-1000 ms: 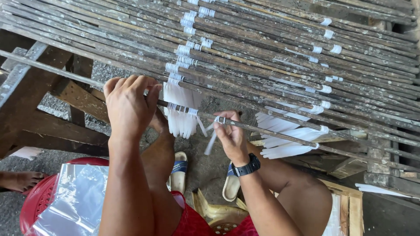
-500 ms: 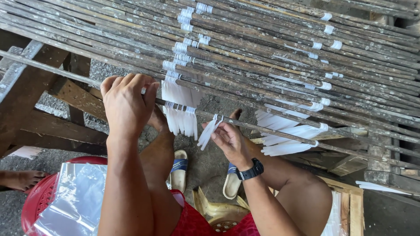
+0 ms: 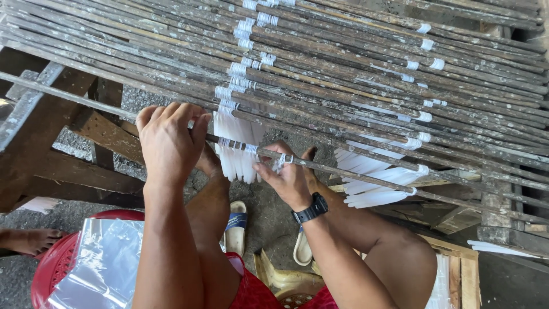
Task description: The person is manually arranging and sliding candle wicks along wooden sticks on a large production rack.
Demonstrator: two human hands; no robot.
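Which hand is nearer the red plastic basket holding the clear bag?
Left. The left hand grips the rod above the red plastic basket; the right hand works farther right.

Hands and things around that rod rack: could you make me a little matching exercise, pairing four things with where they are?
1. left hand
2. right hand
3. red basket
4. wristwatch

a. bottom left, lined with clear plastic
b. on the right wrist
c. pinching a white strip on the front rod
d. gripping the front rod, left of the hanging white strips

Pairs: 1-d, 2-c, 3-a, 4-b
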